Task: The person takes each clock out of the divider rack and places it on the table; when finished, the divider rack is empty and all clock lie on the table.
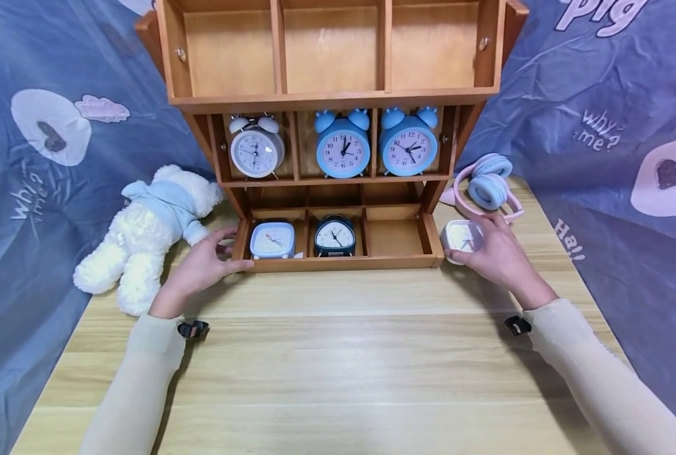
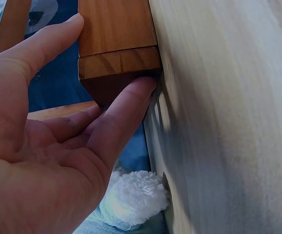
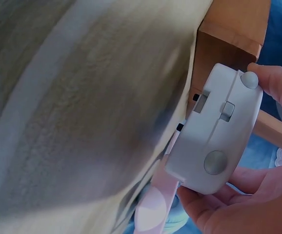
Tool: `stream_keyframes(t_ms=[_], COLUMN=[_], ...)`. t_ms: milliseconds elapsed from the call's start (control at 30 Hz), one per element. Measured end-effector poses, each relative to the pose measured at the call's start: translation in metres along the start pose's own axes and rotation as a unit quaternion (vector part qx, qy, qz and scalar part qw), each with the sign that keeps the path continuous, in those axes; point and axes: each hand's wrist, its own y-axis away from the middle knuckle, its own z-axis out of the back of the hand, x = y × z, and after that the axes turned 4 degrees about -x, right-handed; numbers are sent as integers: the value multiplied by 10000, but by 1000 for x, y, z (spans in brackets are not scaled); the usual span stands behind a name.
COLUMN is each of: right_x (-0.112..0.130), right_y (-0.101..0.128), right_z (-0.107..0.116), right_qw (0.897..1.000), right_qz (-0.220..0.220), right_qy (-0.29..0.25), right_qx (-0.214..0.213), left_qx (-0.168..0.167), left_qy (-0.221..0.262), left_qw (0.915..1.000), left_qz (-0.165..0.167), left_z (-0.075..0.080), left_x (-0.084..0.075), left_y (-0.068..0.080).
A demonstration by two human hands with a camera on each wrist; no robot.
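Observation:
At the right end of the wooden shelf (image 1: pixel 338 263), my right hand (image 1: pixel 500 253) holds a small white square alarm clock (image 1: pixel 461 240) between thumb and fingers. The right wrist view shows the buttons and slider on the body of that clock (image 3: pixel 214 131). My left hand (image 1: pixel 204 268) grips the shelf's lower left front corner (image 2: pixel 119 63), thumb on one face and fingers against another. A pale blue square clock (image 1: pixel 272 240) and a dark teal clock (image 1: pixel 335 237) stand in the left and middle bottom compartments.
On the middle tier stand a white twin-bell clock (image 1: pixel 256 151) and two blue twin-bell clocks (image 1: pixel 343 148). A white plush toy (image 1: pixel 150 227) in a blue top lies left of the shelf. Pink and blue headphones (image 1: pixel 488 183) lie behind my right hand on the wooden table (image 1: pixel 338 366).

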Motion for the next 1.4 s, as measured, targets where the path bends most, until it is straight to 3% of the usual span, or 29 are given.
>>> stream_keyframes(t_ms=[533, 1000, 1400], right_x=[-10, -10, -9], right_y=[1, -2, -2], right_z=[-12, -8, -5], right_qw=[10000, 9997, 9991], right_qz=[-52, -16, -252], right_qy=[-51, -153, -133], right_qx=[64, 198, 303], left_qx=[29, 20, 31], left_qy=[79, 89, 82], left_qw=[10000, 10000, 10000], left_qz=[-6, -13, -13], left_z=[0, 0, 0], left_x=[1, 1, 3], left_y=[0, -1, -1])
